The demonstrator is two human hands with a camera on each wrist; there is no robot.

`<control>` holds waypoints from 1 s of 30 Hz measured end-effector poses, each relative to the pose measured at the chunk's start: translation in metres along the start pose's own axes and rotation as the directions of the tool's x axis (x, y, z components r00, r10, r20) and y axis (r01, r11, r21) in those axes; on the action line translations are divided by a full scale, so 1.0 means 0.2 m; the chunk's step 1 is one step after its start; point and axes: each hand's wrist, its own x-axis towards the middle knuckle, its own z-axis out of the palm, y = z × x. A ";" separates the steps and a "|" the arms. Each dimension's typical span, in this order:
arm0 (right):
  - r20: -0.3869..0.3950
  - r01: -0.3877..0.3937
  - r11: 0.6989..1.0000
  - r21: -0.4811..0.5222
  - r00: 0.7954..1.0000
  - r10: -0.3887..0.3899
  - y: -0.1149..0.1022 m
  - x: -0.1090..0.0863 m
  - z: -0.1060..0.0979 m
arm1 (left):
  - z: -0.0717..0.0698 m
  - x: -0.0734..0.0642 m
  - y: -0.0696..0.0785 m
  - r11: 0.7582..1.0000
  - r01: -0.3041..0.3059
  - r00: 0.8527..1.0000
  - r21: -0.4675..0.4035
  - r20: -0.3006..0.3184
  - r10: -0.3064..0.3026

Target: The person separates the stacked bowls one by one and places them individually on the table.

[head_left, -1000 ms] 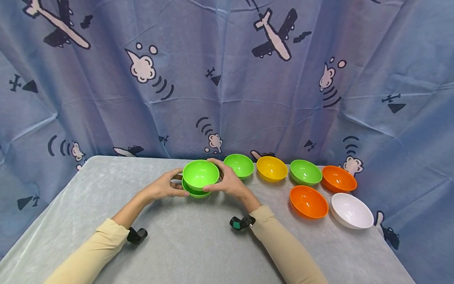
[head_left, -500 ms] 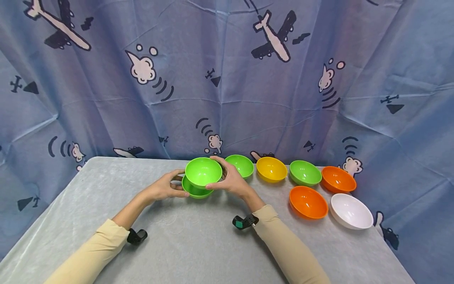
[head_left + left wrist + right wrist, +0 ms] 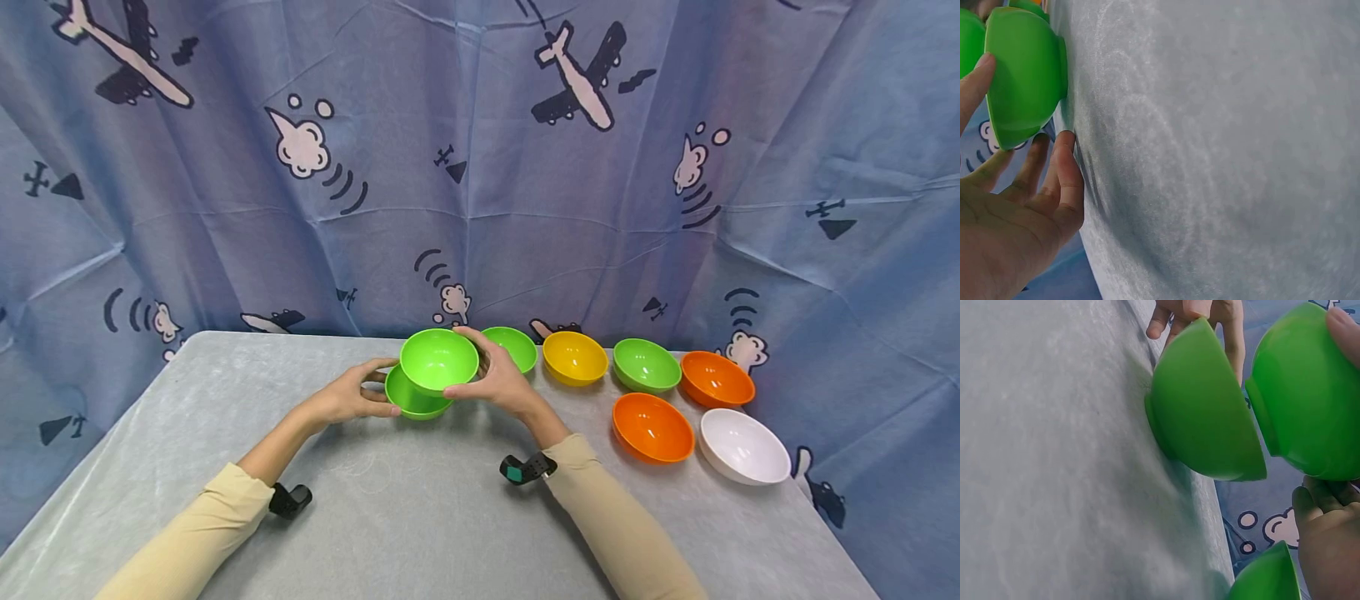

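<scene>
My right hand (image 3: 501,383) grips a bright green bowl (image 3: 439,358) by its side, thumb at the near rim. That bowl hangs above and slightly right of a second green bowl (image 3: 411,402), overlapping it in the head view. A gap shows between the raised bowl's foot and the lower bowl's rim in the right wrist view. My left hand (image 3: 348,393) holds the lower green bowl (image 3: 1025,78) at its left side, the thumb on the rim and fingers spread around it. The lower bowl's foot is close to the tabletop.
Along the back stand another green bowl (image 3: 513,348), a yellow bowl (image 3: 575,358), a green bowl (image 3: 647,365) and an orange bowl (image 3: 717,378). Before them are an orange bowl (image 3: 652,427) and a white bowl (image 3: 744,447). A blue curtain (image 3: 375,167) hangs behind the grey-covered table (image 3: 390,517).
My right hand has moved up and to the right with its green bowl, baring more of the lower bowl. The left hand and lower bowl have stayed in place.
</scene>
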 end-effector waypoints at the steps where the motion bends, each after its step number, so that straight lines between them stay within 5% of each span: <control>1: -0.001 0.000 1.000 0.000 1.000 0.000 0.00 0.00 -0.01 | 0.00 0.00 0.00 1.000 -0.002 1.000 0.000 0.000 0.002; 30: -0.041 -0.060 0.996 -0.069 0.998 0.057 -0.08 -0.17 -0.16 | 0.00 0.00 0.00 1.000 0.011 1.000 0.002 0.011 -0.011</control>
